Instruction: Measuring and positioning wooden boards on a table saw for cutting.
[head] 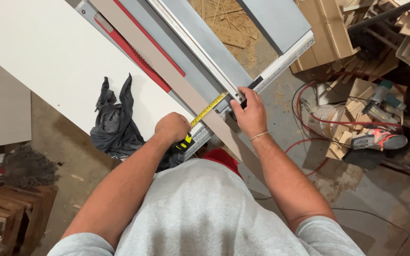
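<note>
Here the left hand [172,129] is closed in a fist around the yellow-and-black case of a tape measure [184,141], holding it down at the near edge of the table saw [224,52], while the yellow blade [208,109] runs out taut and slightly uphill to the right hand [249,114]; that hand has its fingers curled and pressed together over the blade's far end, pinning it against the aluminium fence rail [281,64] where a ruled scale runs along the edge, and a thin bracelet [258,136] sits on the wrist. The tape is stretched straight between the two hands, seemingly so that it reads true across the gap, crossing over a long grey-brown strip of board [176,78] that lies lengthwise on the saw top beside the red insert [141,54]. A large white panel [48,57] rests flat on the left part of the table, and a crumpled dark cloth [115,123] lies on its near edge, just beside the left hand but apart from the tape. On the sawdusty floor to the right, well apart from the hands, lie a red hose [309,118], offcuts of wood and a power tool [380,140], while wooden crates [20,208] stand at the lower left
</note>
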